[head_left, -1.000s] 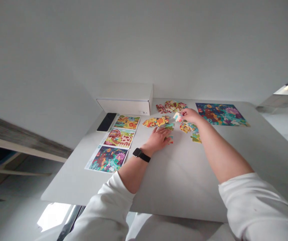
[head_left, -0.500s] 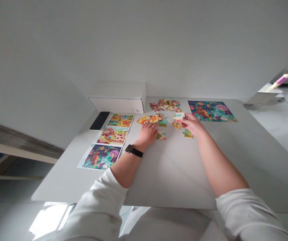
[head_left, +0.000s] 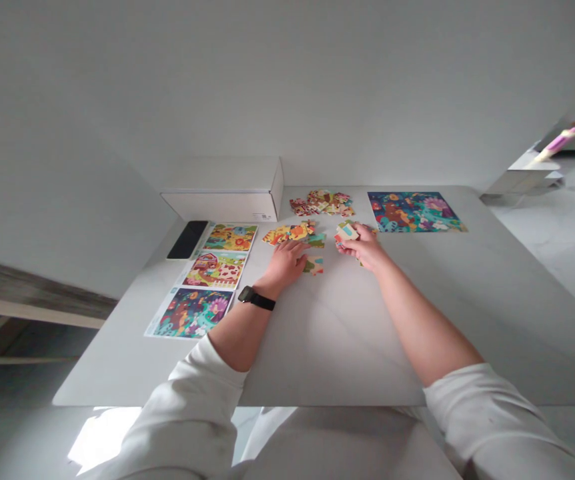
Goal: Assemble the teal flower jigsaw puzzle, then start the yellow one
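Left of the grip, the left hand [head_left: 285, 262] lies open and palm down on the white table top [head_left: 347, 320], just beside a small green-and-tan cardboard jigsaw piece [head_left: 313, 265] and below a row of orange jigsaw pieces [head_left: 287, 234]. Compared with the earlier moment, the right hand [head_left: 362, 248] has come nearer to the left hand, and its bent fingers are closed together on a cream-and-turquoise cardboard jigsaw piece [head_left: 346, 232].

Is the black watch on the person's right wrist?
No, the watch is on the left wrist, and the right wrist is bare.
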### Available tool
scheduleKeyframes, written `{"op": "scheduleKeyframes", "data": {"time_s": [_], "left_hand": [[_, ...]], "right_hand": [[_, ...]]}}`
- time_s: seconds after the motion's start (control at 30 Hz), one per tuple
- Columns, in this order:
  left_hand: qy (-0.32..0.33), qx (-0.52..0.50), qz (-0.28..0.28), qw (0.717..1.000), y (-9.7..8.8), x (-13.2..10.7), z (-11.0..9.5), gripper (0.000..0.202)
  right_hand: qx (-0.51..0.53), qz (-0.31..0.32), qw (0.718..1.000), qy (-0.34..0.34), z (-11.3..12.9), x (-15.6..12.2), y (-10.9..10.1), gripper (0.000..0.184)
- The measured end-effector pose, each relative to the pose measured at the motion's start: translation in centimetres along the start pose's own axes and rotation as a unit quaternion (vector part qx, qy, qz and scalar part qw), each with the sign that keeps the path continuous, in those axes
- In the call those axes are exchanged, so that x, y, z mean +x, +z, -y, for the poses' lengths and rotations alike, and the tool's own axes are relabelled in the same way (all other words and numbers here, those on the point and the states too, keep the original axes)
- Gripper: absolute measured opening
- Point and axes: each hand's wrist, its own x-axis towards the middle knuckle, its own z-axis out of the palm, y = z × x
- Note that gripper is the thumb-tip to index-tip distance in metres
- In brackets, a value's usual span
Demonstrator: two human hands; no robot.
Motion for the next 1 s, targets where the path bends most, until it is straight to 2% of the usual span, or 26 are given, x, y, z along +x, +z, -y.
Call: {"op": "scheduleKeyframes", "data": {"time_s": [0.13,0.33,0.5,0.7,0.87,1.0], "left_hand": [[0.011,-0.014,0.004,1.000,0.0,0.0,0.0,0.039],[0.025,-0.017,0.003,1.000,0.2,-0.1,0.1,0.039],[0.031,-0.018,0.006,0.999,0.1,0.0,-0.1,0.038],[0.021,-0.029,0.008,0.999,0.0,0.0,-0.1,0.038],[0.012,-0.029,0.007,0.999,-0.1,0.0,-0.1,0.040],[0.011,-0.024,0.006,1.000,-0.1,0.0,-0.1,0.038]], "right_hand": [[0.010,-0.002,1.000,0.008,-0.2,-0.1,0.2,0.040],[-0.012,-0.039,0.999,-0.017,0.4,0.0,0.0,0.048],[-0.069,-0.042,0.996,-0.040,1.3,-0.1,-0.6,0.047],[-0.125,-0.038,0.990,-0.052,1.9,0.0,-1.7,0.045],[-0.126,-0.070,0.989,-0.038,2.5,0.0,-2.9,0.049],[-0.156,-0.054,0.986,-0.036,3.5,-0.3,-4.3,0.044]]}}
